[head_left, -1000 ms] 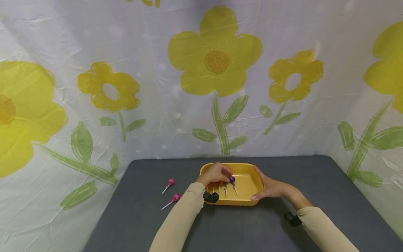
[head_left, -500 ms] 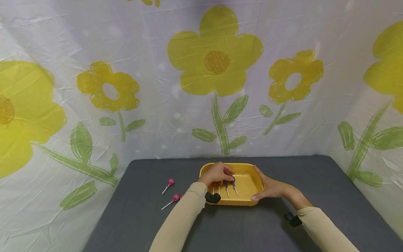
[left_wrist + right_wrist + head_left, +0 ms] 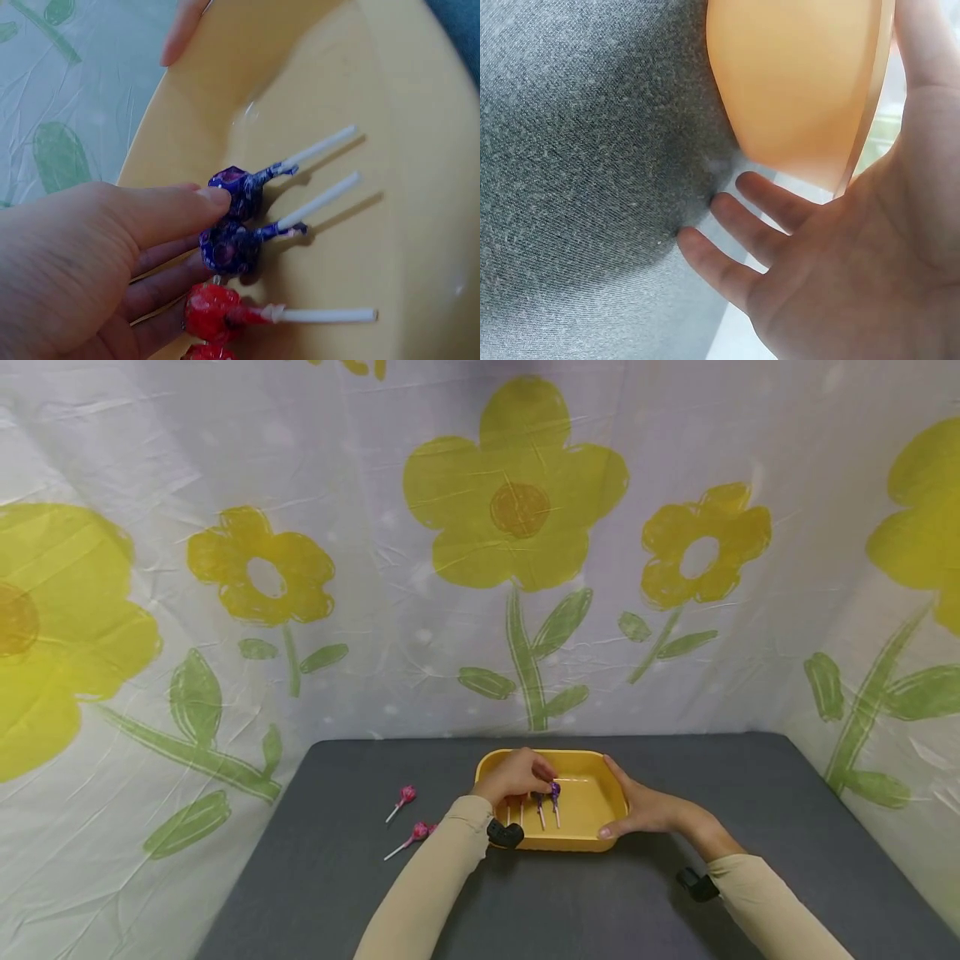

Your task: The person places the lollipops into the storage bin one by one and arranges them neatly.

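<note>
A yellow tray (image 3: 588, 810) sits on the grey table. Inside it my left hand (image 3: 517, 774) pinches the wrapped head of a purple lollipop (image 3: 238, 187), thumb on the near side. Right beside that head, a second purple lollipop (image 3: 229, 247) lies with its white stick pointing the same way. Below these in the left wrist view comes a red lollipop (image 3: 211, 311), with part of another red head (image 3: 208, 352) at the frame's bottom. My right hand (image 3: 648, 808) holds the tray's right end, thumb at the front rim and index finger at the back; its other fingers (image 3: 769, 199) spread out beneath.
Left of the tray, a pink lollipop (image 3: 407, 793) lies on the table (image 3: 352, 777). Nearer is another pink lollipop (image 3: 418, 832), with a further pink head partly hidden by my left sleeve (image 3: 435, 877). A flower-printed cloth (image 3: 405, 635) hangs behind the table.
The pinched purple lollipop has turned so its stick, slanted before, runs straighter toward the tray's front. The other purple one has shifted slightly right. My right hand stays on the tray.
</note>
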`<state>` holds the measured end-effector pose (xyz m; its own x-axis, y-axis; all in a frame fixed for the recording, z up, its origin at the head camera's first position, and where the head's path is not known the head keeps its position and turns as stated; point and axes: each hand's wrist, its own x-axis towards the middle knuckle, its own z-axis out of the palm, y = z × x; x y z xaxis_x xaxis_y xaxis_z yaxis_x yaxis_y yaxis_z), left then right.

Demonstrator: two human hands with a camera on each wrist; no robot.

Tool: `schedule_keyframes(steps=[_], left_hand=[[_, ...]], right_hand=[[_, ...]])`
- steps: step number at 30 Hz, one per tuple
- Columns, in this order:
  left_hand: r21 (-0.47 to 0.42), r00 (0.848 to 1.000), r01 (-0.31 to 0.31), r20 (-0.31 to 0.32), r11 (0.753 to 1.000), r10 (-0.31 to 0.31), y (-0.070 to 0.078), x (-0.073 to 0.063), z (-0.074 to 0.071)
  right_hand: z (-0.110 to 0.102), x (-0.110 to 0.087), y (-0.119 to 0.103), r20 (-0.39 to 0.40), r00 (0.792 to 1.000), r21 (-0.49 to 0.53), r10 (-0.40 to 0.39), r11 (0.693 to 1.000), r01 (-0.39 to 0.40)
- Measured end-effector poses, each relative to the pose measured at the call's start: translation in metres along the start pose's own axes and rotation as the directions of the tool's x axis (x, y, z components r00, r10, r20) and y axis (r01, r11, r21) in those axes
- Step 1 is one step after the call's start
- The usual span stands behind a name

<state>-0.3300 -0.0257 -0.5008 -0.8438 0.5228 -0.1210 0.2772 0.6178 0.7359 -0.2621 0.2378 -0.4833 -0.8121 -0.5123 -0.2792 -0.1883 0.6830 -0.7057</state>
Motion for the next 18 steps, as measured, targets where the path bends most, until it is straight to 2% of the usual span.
schedule_keyframes(steps=[10,18], left_hand=[[0.007,1.0,-0.017,0.0,1.0,0.017,-0.0038,-0.0048,-0.0051],[0.011,0.999,0.034,-0.014,0.999,-0.034,0.0002,-0.0042,-0.0015]], right_hand=[[-0.0005,-0.001,-0.0012,0.0,1.0,0.004,0.003,1.0,-0.003],[0.0005,0.0004,-0.0007,0.006,1.0,0.006,0.0,1.0,0.0]])
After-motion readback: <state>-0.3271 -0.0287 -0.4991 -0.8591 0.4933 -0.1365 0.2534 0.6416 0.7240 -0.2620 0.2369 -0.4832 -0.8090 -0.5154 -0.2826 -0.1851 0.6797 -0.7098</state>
